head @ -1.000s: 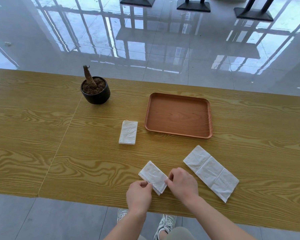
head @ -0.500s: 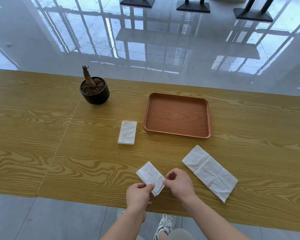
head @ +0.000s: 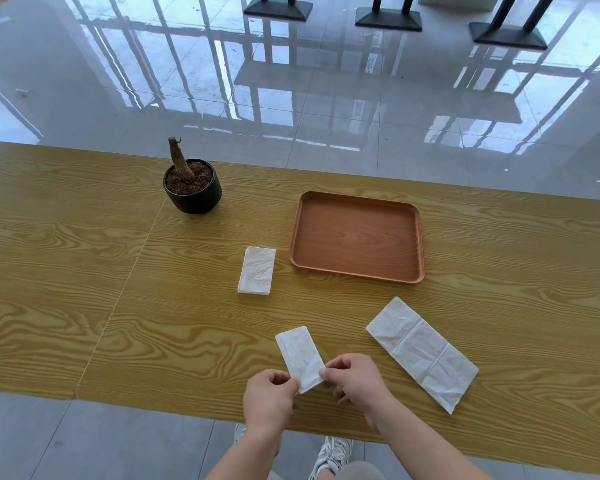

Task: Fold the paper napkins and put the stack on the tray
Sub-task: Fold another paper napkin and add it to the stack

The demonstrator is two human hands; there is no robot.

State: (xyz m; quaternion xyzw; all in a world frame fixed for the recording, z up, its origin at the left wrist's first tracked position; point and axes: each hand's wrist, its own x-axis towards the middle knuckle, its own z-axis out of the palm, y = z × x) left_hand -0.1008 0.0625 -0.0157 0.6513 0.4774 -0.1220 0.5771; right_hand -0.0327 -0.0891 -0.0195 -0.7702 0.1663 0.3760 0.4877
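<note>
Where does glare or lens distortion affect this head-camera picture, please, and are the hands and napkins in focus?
Head view: window glare streaks the floor beyond the table; the wide lens slightly bows the table's far edge; its top is evenly lit, shadows faint; left hand, right hand, held napkin, unfolded napkin and tray look sharp.

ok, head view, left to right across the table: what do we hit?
plant pot → folded napkins → held napkin → tray → unfolded napkin
</note>
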